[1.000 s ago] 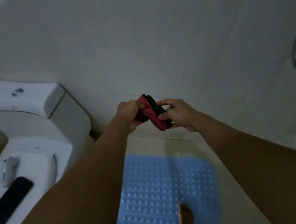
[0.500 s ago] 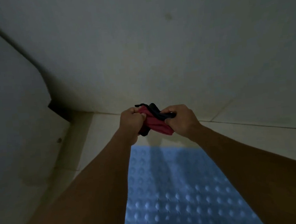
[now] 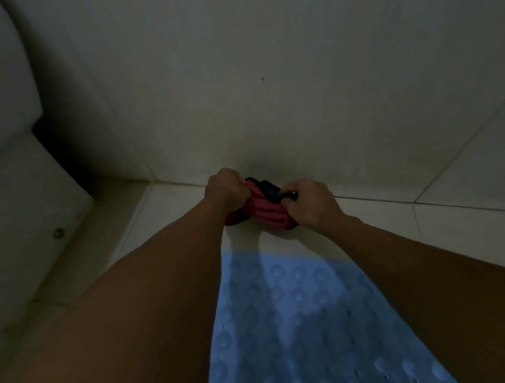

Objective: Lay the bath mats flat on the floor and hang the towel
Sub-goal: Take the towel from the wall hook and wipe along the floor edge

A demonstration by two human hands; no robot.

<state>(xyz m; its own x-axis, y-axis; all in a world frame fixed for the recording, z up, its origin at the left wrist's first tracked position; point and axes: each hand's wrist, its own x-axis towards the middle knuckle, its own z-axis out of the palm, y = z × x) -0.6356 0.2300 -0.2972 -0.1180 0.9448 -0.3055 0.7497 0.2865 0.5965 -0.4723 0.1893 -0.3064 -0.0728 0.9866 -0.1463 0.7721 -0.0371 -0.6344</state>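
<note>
A folded red mat with black edging (image 3: 264,210) is held low over the tiled floor, close to the base of the wall. My left hand (image 3: 228,189) grips its left end with curled fingers, and my right hand (image 3: 311,202) grips its right end and the black edge. Much of the red mat is hidden inside both fists. A light blue bath mat with round bumps (image 3: 304,325) lies flat on the floor beneath my forearms, its far edge just short of the red mat.
A pale wall (image 3: 265,82) rises right behind the hands. The white toilet base (image 3: 17,229) stands at the left with a dark gap behind it. Bare floor tiles (image 3: 464,226) stretch to the right of the blue mat.
The view has tipped downward and both hands have lowered the red mat toward the floor near the wall. The toilet tank, the items on the lid and my foot have left the view.
</note>
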